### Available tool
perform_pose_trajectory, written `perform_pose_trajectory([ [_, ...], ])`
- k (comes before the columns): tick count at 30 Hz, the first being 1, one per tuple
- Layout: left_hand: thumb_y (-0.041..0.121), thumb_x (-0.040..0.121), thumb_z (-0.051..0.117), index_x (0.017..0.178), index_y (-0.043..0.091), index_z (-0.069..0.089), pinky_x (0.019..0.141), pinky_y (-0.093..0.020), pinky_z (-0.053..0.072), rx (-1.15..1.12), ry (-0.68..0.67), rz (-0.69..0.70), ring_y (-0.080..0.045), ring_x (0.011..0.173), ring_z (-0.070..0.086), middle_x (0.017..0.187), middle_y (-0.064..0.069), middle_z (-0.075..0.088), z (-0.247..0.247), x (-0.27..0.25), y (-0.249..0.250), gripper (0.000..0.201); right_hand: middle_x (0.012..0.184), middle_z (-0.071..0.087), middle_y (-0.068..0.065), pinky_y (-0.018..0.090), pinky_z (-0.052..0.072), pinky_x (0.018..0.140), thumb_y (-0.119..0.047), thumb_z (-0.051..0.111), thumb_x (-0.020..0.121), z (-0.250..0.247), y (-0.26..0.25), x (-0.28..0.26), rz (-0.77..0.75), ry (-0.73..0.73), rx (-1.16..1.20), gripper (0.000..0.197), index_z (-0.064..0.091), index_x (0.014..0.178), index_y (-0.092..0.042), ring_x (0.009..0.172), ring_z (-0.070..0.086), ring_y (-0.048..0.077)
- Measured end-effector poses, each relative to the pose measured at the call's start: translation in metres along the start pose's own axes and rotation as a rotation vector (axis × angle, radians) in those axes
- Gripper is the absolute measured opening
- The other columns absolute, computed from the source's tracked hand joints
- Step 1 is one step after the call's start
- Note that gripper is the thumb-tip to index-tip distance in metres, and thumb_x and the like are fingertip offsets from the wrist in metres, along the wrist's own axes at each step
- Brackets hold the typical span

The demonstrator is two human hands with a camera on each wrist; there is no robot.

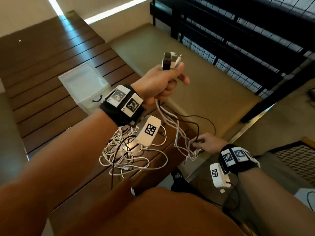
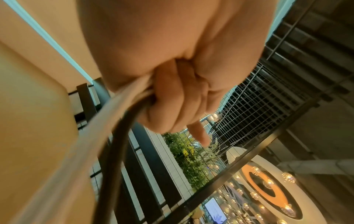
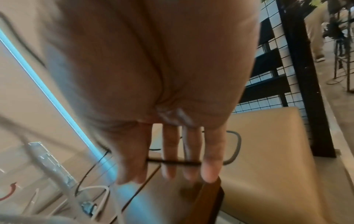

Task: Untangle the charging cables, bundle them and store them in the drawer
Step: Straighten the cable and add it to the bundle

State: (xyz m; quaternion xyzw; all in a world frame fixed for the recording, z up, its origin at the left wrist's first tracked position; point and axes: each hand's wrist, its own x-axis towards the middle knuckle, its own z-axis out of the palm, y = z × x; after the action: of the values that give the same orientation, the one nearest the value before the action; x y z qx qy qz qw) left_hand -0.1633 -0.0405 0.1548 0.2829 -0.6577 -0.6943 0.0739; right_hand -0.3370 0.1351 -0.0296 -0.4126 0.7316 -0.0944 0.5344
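My left hand (image 1: 167,82) is raised above the table and grips a bundle of cables just below their plug ends (image 1: 167,61), which stick up out of the fist. In the left wrist view my left hand (image 2: 172,98) is curled round white cables and a black cable (image 2: 113,151). The held strands (image 1: 177,126) hang down to my right hand (image 1: 207,143), low by the table's right edge. It pinches the black cable (image 1: 197,126). In the right wrist view that black cable (image 3: 172,162) runs across my right hand (image 3: 172,151). A tangled pile of white cables (image 1: 126,154) lies on the table.
The slatted wooden table (image 1: 51,99) carries a clear plastic drawer box (image 1: 81,82) behind my left wrist. A beige padded bench (image 1: 187,74) runs beyond the table's right edge. A black wire-grid railing (image 1: 238,40) stands behind it.
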Motion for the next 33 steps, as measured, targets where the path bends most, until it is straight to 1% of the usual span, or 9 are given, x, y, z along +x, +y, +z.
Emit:
perform_pose_trajectory([
  [2, 0.043, 0.101, 0.038, 0.095, 0.011, 0.064, 0.039, -0.022, 0.015, 0.037, -0.017, -0.079, -0.009, 0.043, 0.018, 0.056, 0.004, 0.026, -0.011, -0.007, -0.004, 0.041, 0.134, 0.056, -0.001, 0.032, 0.049, 0.098, -0.001, 0.055, 0.091, -0.004, -0.006, 0.002, -0.018, 0.008, -0.047, 0.043, 0.061, 0.124, -0.028, 0.12, 0.056, 0.02],
  [5, 0.042, 0.101, 0.039, 0.093, 0.011, 0.064, 0.039, -0.022, 0.011, -0.008, -0.002, -0.163, -0.008, 0.041, 0.016, 0.054, 0.006, 0.025, -0.027, -0.023, -0.017, 0.04, 0.123, 0.06, 0.002, 0.013, 0.044, 0.074, 0.006, 0.044, 0.091, -0.01, -0.034, 0.007, -0.156, 0.229, -0.045, 0.043, 0.062, 0.123, -0.017, 0.097, 0.061, 0.014],
  [9, 0.041, 0.101, 0.037, 0.09, 0.011, 0.062, 0.038, -0.019, 0.011, -0.069, 0.119, -0.193, -0.007, 0.039, 0.016, 0.054, 0.004, 0.022, -0.041, -0.048, -0.04, 0.04, 0.121, 0.057, 0.008, 0.028, 0.042, 0.091, -0.011, 0.053, 0.09, -0.004, -0.082, 0.043, -0.315, 0.409, -0.172, 0.036, 0.061, 0.124, -0.018, 0.11, 0.056, 0.023],
  [15, 0.039, 0.102, 0.036, 0.087, 0.01, 0.059, 0.035, -0.016, 0.014, -0.196, 0.333, -0.188, -0.005, 0.036, 0.018, 0.05, 0.006, 0.023, -0.049, -0.073, -0.062, 0.04, 0.155, 0.025, 0.01, 0.043, 0.038, 0.104, -0.028, 0.051, 0.096, 0.012, -0.122, 0.09, -0.186, 0.377, -0.329, 0.069, 0.013, 0.154, -0.027, 0.133, 0.04, 0.033],
  [18, 0.041, 0.101, 0.037, 0.083, 0.009, 0.058, 0.036, -0.017, 0.015, -0.193, 0.363, -0.201, -0.005, 0.037, 0.018, 0.049, 0.006, 0.022, -0.048, -0.078, -0.066, 0.042, 0.145, 0.045, 0.009, 0.038, 0.04, 0.101, -0.035, 0.049, 0.097, 0.015, -0.13, 0.108, -0.231, 0.319, -0.407, 0.053, 0.035, 0.148, -0.029, 0.128, 0.047, 0.031],
  [21, 0.04, 0.101, 0.039, 0.077, 0.009, 0.056, 0.036, -0.016, 0.015, -0.178, 0.382, -0.231, -0.005, 0.036, 0.019, 0.047, 0.007, 0.024, -0.046, -0.077, -0.066, 0.043, 0.111, 0.069, 0.002, 0.03, 0.044, 0.081, -0.04, 0.052, 0.095, 0.018, -0.137, 0.112, -0.274, 0.284, -0.414, 0.026, 0.07, 0.107, -0.026, 0.103, 0.061, 0.027],
  [24, 0.031, 0.099, 0.047, 0.081, 0.01, 0.061, 0.036, -0.018, 0.017, -0.091, 0.352, -0.208, -0.007, 0.039, 0.021, 0.052, 0.003, 0.026, -0.043, -0.072, -0.066, 0.031, 0.072, 0.062, -0.009, 0.035, 0.049, 0.076, -0.035, 0.055, 0.092, 0.011, -0.138, 0.105, -0.384, 0.335, -0.135, 0.021, 0.067, 0.075, -0.03, 0.085, 0.064, 0.026],
  [28, 0.02, 0.098, 0.052, 0.104, 0.012, 0.067, 0.04, -0.021, 0.018, -0.03, 0.294, -0.164, -0.007, 0.042, 0.024, 0.054, 0.005, 0.03, -0.03, -0.06, -0.055, 0.019, 0.084, 0.06, -0.003, 0.037, 0.048, 0.085, -0.022, 0.054, 0.095, -0.029, -0.105, 0.07, -0.402, 0.505, 0.022, 0.013, 0.066, 0.099, -0.019, 0.086, 0.056, 0.018],
  [33, 0.021, 0.101, 0.044, 0.103, 0.007, 0.067, 0.037, -0.017, 0.019, -0.061, 0.216, -0.052, -0.004, 0.039, 0.027, 0.068, -0.004, 0.051, -0.001, -0.035, -0.036, 0.027, 0.101, 0.068, 0.007, 0.042, 0.05, 0.091, -0.027, 0.054, 0.095, -0.07, -0.001, 0.026, -0.145, 0.722, 0.063, 0.02, 0.066, 0.108, -0.017, 0.097, 0.063, 0.026],
])
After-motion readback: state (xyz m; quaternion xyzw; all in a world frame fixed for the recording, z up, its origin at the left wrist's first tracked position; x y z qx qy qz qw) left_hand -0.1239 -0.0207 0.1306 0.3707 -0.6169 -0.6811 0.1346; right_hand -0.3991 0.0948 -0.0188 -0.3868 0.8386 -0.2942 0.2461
